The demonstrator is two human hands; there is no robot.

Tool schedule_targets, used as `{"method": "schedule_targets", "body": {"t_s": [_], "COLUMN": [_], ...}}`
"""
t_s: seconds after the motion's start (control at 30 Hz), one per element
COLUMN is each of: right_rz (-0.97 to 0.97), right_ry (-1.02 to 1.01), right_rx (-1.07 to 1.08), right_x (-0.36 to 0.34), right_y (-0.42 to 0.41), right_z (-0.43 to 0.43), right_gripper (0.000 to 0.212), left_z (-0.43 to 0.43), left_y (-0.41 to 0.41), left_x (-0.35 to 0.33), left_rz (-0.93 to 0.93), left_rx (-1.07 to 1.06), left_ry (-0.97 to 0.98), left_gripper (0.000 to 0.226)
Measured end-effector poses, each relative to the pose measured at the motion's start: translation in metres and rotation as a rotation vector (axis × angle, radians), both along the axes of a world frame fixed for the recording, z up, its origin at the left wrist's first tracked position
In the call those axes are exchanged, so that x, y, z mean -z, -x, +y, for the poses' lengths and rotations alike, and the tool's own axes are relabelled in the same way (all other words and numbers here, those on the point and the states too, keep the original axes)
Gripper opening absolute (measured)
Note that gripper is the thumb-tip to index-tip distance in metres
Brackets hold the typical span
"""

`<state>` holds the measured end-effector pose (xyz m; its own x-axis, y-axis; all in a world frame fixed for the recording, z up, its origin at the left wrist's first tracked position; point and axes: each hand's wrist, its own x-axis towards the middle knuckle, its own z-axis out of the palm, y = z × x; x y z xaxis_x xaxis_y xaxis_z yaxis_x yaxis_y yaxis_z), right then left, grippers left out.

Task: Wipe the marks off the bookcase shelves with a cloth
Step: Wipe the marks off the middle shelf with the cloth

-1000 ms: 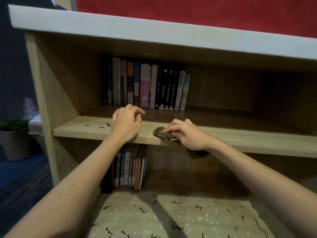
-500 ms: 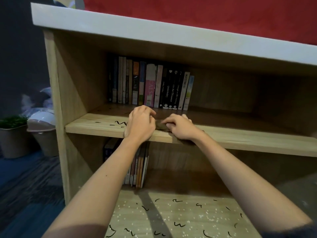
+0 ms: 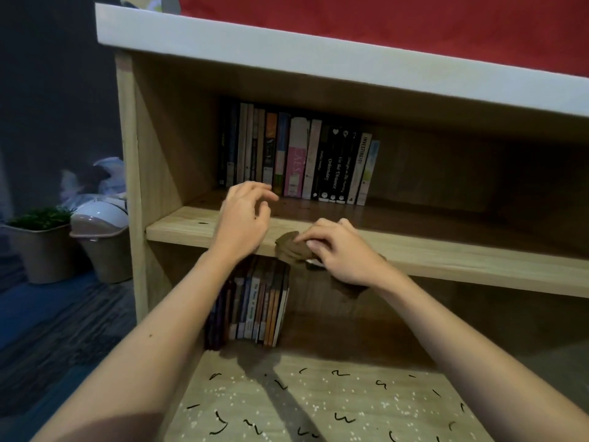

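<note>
Cloth (image 3: 291,248): brown, bunched on the front edge of the shelf (image 3: 446,260), at 3 o'clock of the left hand (image 3: 243,220).
Right hand (image 3: 342,253): fingers curled over the cloth, pinching it against the shelf.
Left hand: fingers loosely curled, slightly spread, holding nothing.
Writing: books (image 3: 299,161) at 12 o'clock read "INVESTING101", "Go the Distance", "Unbirthday".
Marks: one dash (image 3: 202,223) at 9 o'clock of the left hand; squiggles (image 3: 341,419) on the bottom shelf (image 3: 287,393), 6 o'clock.
Around: bin (image 3: 102,231) and plant pot (image 3: 41,247) at 9 o'clock.
</note>
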<state>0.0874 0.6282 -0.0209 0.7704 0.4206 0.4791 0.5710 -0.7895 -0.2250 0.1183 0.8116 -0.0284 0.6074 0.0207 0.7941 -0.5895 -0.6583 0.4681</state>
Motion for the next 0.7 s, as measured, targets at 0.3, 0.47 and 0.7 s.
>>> {"method": "schedule_targets", "body": {"t_s": [0.3,0.47,0.7], "right_rz": [-0.022,0.158,0.076], "right_ry": [0.097,0.070,0.053], "right_rx": [0.117,0.358,0.260], "right_x": [0.002,-0.016,-0.003], "right_y": [-0.010,-0.037,-0.032], "right_z": [0.037,0.038,0.092], "right_gripper": [0.032,0.035,0.036], "left_z": [0.043,0.047,0.052], "left_y": [-0.018,-0.018,-0.020], "left_x": [0.008,0.008,0.009], "left_rz": [0.103,0.082,0.088], "left_rx": [-0.110,-0.090,-0.246], "left_ry": [-0.015,0.016,0.092], "left_gripper": [0.025,0.027,0.029]}}
